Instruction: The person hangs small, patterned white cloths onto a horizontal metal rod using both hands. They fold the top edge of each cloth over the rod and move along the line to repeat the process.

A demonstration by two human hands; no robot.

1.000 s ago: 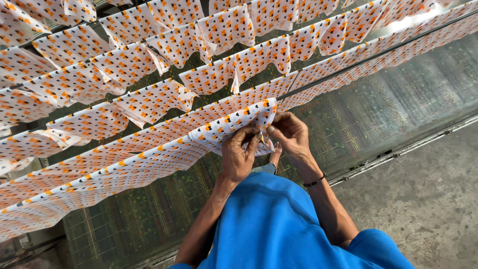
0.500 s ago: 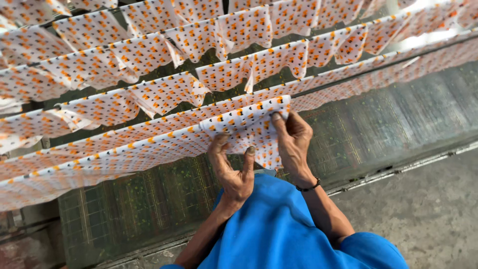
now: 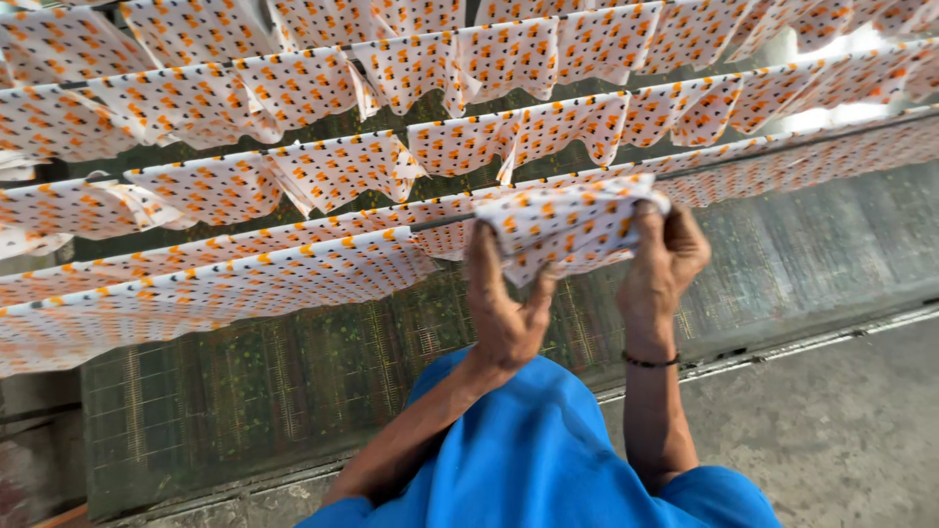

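Both hands' grip is clenched on a bunched cloth (image 3: pixel 567 227), white with orange and black dots.

The left hand (image 3: pixel 504 308) pinches the cloth's lower left edge; the right hand (image 3: pixel 665 259), with a dark wristband (image 3: pixel 650 362), clasps its right end. The cloth is held up just in front of the rows of matching hung cloths (image 3: pixel 245 186), above a green mesh floor (image 3: pixel 293 381). A blue shirt (image 3: pixel 528 460) lies below the cloth.

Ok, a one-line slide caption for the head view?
Left hand and right hand grip a bunched orange-dotted white cloth among rows of hanging cloth.
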